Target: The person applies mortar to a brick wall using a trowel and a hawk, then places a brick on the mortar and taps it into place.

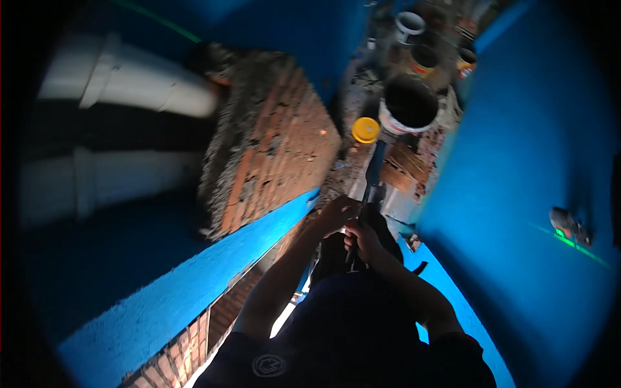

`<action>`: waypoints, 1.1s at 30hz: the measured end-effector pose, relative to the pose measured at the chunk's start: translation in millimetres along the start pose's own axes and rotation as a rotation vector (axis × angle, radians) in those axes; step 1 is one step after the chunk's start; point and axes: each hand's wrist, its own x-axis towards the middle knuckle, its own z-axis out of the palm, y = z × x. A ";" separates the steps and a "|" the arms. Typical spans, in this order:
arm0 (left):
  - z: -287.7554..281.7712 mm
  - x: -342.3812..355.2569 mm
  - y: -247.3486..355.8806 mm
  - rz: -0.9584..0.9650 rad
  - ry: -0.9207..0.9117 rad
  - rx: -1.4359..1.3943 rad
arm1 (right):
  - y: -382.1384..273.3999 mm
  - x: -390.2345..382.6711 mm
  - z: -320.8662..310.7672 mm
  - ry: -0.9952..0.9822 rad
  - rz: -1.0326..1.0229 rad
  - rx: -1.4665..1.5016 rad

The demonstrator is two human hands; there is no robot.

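Observation:
Close together in front of my body are my left hand and my right hand. The fingers of both are curled around a long, dark, bar-like tool, whose exact kind is lost in shadow. My left hand is the farther one along it, and the right is nearer my body. The tool's far end points toward a large white bucket with a dark inside. Beside that bucket lies a round yellow lid.
Beyond the bucket stand a smaller white bucket and open cans. Brown cardboard lies on the littered floor. A rough brick ledge and white pipes are at left. A fixture juts from the blue right wall.

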 end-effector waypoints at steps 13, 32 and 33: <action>-42.6 -4.9 -77.7 -0.360 0.043 0.862 | 38.3 -54.0 -232.6 0.772 0.009 0.566; 64.3 140.9 -65.7 -0.275 0.012 0.711 | 13.0 -50.3 -280.9 0.680 0.143 0.348; 63.1 147.2 -71.3 -0.276 -0.003 0.712 | 5.9 -49.2 -262.2 0.697 0.196 0.238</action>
